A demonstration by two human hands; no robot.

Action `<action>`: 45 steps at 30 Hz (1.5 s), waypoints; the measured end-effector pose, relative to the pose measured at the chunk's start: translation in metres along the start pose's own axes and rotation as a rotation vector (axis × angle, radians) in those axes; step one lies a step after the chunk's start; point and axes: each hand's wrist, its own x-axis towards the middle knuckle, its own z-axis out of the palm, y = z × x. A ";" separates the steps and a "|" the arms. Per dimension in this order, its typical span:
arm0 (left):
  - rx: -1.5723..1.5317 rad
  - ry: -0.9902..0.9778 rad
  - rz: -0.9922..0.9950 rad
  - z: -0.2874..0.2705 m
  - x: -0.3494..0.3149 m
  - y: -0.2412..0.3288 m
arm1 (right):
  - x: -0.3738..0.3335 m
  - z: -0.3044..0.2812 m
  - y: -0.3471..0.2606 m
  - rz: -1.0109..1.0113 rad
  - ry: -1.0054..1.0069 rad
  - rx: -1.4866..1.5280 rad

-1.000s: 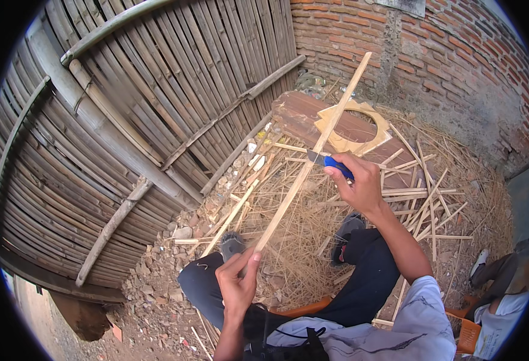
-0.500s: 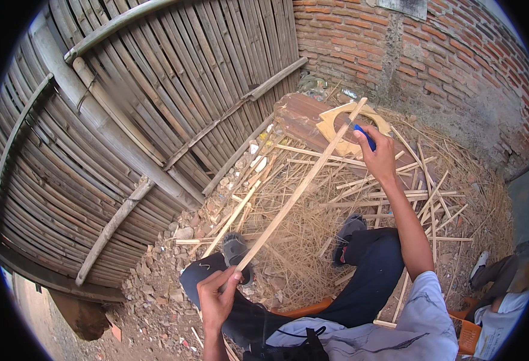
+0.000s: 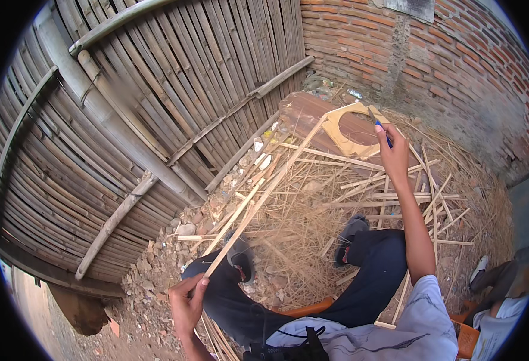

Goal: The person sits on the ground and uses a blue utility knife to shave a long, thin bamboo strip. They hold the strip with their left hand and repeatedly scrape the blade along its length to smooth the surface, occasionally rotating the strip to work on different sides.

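Note:
A long, pale bamboo strip [image 3: 264,195] slants from lower left up to the pale wooden piece with a round hole [image 3: 340,137]. My left hand [image 3: 186,301] pinches the strip's near end beside my left knee. In my right hand [image 3: 395,155] is a knife with a blue handle [image 3: 388,139], its blade pointing up and away over the right part of the holed piece. The knife is apart from the strip. That holed piece lies on a reddish-brown board [image 3: 300,114].
Several cut strips [image 3: 397,195] lie on dry shavings [image 3: 300,240] around my feet. A bamboo wall [image 3: 174,78] stands left, a brick wall [image 3: 360,42] at the back. Stones [image 3: 186,230] line the left side. Another person [image 3: 502,325] and an orange chair [image 3: 466,340] are at lower right.
My left hand has moved left and down, drawing the strip with it. My right hand and the knife have shifted right, away from the strip.

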 end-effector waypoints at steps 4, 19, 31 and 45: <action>-0.293 -0.103 -0.142 0.041 0.002 0.007 | -0.041 0.012 -0.054 -0.086 -0.172 0.127; -0.610 -0.240 -0.042 0.123 0.026 0.070 | -0.128 0.025 -0.128 -0.517 -0.464 0.192; -0.568 -0.197 -0.047 0.140 0.027 0.094 | -0.135 0.024 -0.131 -0.571 -0.505 0.161; -0.454 -0.177 -0.045 0.129 0.013 0.075 | -0.088 0.021 -0.098 -0.419 -0.405 0.173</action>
